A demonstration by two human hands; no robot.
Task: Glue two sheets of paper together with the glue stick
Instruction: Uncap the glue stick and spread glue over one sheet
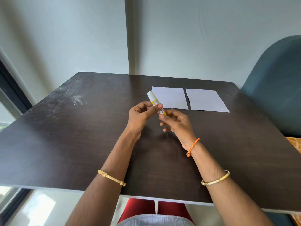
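A glue stick [154,100] with a white cap and a yellow body is held above the dark table [81,136], its capped end pointing up and away. My left hand [140,115] pinches its middle between thumb and fingers. My right hand [176,123] grips its lower end. Two white sheets of paper lie flat side by side beyond the hands: the left sheet [171,97] and the right sheet [206,100], with a narrow gap between them.
A teal chair back [276,82] stands at the table's right edge. Grey walls rise right behind the far edge of the table. A window frame [9,88] runs along the left. Pale scuff marks [75,97] streak the left part of the tabletop.
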